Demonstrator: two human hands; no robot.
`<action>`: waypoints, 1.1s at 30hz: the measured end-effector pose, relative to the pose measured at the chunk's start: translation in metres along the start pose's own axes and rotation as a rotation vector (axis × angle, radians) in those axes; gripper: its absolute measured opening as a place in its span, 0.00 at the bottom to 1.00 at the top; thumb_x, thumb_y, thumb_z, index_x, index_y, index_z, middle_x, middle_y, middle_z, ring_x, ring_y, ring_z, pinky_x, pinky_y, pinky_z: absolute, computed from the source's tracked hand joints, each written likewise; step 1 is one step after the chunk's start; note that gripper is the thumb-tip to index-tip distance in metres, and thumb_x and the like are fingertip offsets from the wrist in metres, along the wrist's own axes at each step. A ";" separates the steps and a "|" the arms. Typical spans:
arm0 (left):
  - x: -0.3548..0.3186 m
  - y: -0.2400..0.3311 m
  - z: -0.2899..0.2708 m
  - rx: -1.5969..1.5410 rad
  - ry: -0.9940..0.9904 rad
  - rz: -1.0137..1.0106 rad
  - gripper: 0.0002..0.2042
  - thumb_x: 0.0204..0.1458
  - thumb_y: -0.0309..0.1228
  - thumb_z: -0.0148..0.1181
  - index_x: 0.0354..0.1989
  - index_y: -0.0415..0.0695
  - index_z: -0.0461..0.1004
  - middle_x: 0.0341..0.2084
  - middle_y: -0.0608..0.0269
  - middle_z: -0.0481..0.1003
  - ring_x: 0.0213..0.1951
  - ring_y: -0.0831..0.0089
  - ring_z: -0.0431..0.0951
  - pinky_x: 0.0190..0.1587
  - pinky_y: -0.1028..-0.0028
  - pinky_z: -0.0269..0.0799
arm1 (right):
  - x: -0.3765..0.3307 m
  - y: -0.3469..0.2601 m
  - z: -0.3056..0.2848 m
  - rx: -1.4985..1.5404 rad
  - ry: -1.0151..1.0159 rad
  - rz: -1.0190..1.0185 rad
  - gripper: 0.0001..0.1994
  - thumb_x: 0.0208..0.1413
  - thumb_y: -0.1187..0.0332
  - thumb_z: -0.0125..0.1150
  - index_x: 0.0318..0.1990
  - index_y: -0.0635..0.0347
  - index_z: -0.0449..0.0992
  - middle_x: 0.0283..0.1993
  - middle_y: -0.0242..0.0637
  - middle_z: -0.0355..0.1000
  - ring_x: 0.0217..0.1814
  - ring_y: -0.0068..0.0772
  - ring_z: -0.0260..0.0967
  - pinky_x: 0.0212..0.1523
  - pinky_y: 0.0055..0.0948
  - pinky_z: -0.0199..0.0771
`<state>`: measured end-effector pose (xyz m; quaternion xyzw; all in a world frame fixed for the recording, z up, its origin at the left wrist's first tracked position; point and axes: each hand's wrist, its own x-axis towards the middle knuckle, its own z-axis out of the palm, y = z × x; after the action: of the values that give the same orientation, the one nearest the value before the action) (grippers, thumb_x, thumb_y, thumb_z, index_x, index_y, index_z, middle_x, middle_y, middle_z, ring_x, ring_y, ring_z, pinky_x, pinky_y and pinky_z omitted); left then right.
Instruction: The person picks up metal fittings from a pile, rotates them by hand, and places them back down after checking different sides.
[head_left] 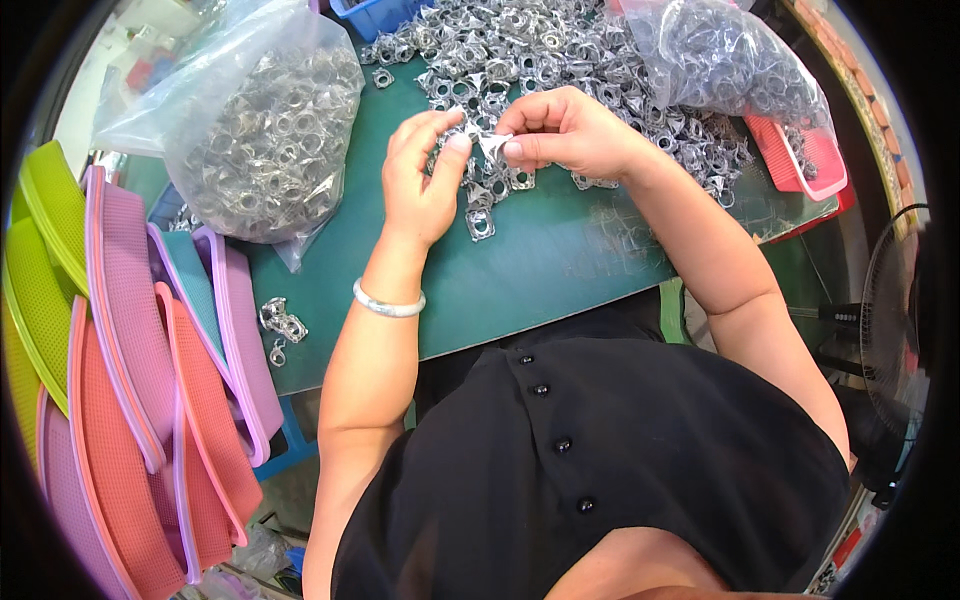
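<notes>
My right hand [570, 135] pinches a small shiny metal part [494, 148] between thumb and fingertips. Close beside it on the left, my left hand [420, 175] is held with curved fingers, its thumb apart from the forefinger. I see nothing gripped in the left hand, though its fingertips come near the held part. Beneath and beyond both hands spreads a large heap of similar silvery metal parts [560, 50], each with a round hole. One such loose part [481, 224] lies just below the hands on the green tabletop [500, 290].
A clear plastic bag of metal parts [270, 140] stands left, another bag [725, 55] lies back right over a pink basket [820, 180]. Stacked colourful plastic baskets [130, 320] crowd the left edge. A few loose parts [283, 322] lie near them. A fan [890, 320] stands right.
</notes>
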<state>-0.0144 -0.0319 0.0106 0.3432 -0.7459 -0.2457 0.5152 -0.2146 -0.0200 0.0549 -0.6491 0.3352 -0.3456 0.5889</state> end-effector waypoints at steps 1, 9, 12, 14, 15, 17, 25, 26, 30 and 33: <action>-0.001 0.003 -0.001 -0.066 -0.017 0.006 0.12 0.47 0.32 0.56 0.38 0.38 0.73 0.37 0.56 0.71 0.42 0.65 0.69 0.46 0.71 0.63 | 0.004 0.001 0.003 0.065 0.023 -0.010 0.08 0.50 0.70 0.58 0.36 0.64 0.73 0.28 0.30 0.72 0.26 0.17 0.66 0.28 0.17 0.67; -0.002 0.005 -0.004 -0.228 0.054 -0.072 0.13 0.43 0.27 0.62 0.38 0.37 0.72 0.33 0.61 0.71 0.33 0.75 0.70 0.35 0.78 0.67 | 0.024 0.014 0.021 0.204 0.030 -0.088 0.10 0.50 0.73 0.56 0.41 0.65 0.72 0.34 0.32 0.72 0.33 0.19 0.68 0.33 0.19 0.69; -0.001 0.008 -0.005 -0.158 0.043 -0.013 0.13 0.43 0.24 0.62 0.39 0.38 0.71 0.32 0.64 0.71 0.32 0.78 0.70 0.34 0.79 0.66 | 0.020 0.018 0.021 0.234 0.048 -0.102 0.12 0.50 0.73 0.55 0.43 0.65 0.71 0.38 0.34 0.71 0.35 0.20 0.67 0.36 0.21 0.70; -0.001 0.010 -0.004 -0.115 0.049 0.007 0.15 0.41 0.24 0.63 0.39 0.38 0.71 0.31 0.65 0.70 0.32 0.79 0.70 0.33 0.79 0.66 | 0.018 0.023 0.020 0.252 0.067 -0.115 0.13 0.51 0.73 0.54 0.44 0.65 0.71 0.39 0.35 0.71 0.36 0.21 0.68 0.38 0.22 0.70; -0.001 0.011 -0.004 -0.085 0.043 0.004 0.15 0.40 0.24 0.63 0.39 0.38 0.71 0.30 0.65 0.70 0.31 0.79 0.69 0.33 0.79 0.66 | 0.017 0.024 0.019 0.254 0.067 -0.123 0.12 0.51 0.73 0.54 0.44 0.65 0.71 0.39 0.35 0.71 0.36 0.21 0.68 0.38 0.22 0.70; -0.002 0.015 -0.004 -0.022 0.033 0.002 0.16 0.39 0.23 0.64 0.39 0.37 0.71 0.29 0.65 0.70 0.31 0.79 0.69 0.33 0.80 0.66 | 0.016 0.025 0.017 0.258 0.064 -0.144 0.12 0.51 0.73 0.54 0.44 0.65 0.71 0.39 0.35 0.71 0.37 0.21 0.68 0.38 0.23 0.70; -0.006 0.018 0.000 -0.022 0.001 -0.009 0.20 0.38 0.21 0.64 0.44 0.36 0.68 0.29 0.65 0.67 0.32 0.79 0.68 0.35 0.80 0.67 | 0.015 0.029 0.014 0.303 0.039 -0.123 0.09 0.52 0.74 0.53 0.41 0.64 0.72 0.38 0.34 0.71 0.36 0.21 0.68 0.39 0.22 0.69; -0.006 0.018 0.000 -0.025 -0.005 0.004 0.21 0.39 0.20 0.63 0.45 0.35 0.68 0.29 0.65 0.67 0.33 0.79 0.68 0.36 0.80 0.67 | 0.015 0.030 0.013 0.304 0.042 -0.125 0.09 0.52 0.74 0.53 0.41 0.64 0.72 0.38 0.34 0.71 0.37 0.21 0.68 0.40 0.22 0.69; -0.006 0.012 0.004 -0.125 0.072 -0.004 0.26 0.37 0.24 0.65 0.48 0.37 0.66 0.27 0.63 0.68 0.29 0.76 0.68 0.33 0.78 0.67 | 0.015 0.032 0.012 0.304 0.031 -0.117 0.09 0.52 0.76 0.53 0.41 0.65 0.72 0.39 0.33 0.71 0.41 0.22 0.68 0.44 0.23 0.68; -0.007 0.010 0.005 -0.211 0.085 -0.033 0.26 0.39 0.23 0.63 0.50 0.36 0.64 0.30 0.63 0.68 0.31 0.77 0.68 0.35 0.78 0.67 | 0.015 0.033 0.012 0.282 0.035 -0.111 0.09 0.52 0.77 0.53 0.41 0.65 0.72 0.40 0.34 0.71 0.42 0.22 0.68 0.45 0.24 0.68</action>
<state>-0.0202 -0.0202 0.0117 0.3093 -0.6877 -0.3165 0.5755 -0.1974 -0.0288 0.0221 -0.5711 0.2573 -0.4325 0.6485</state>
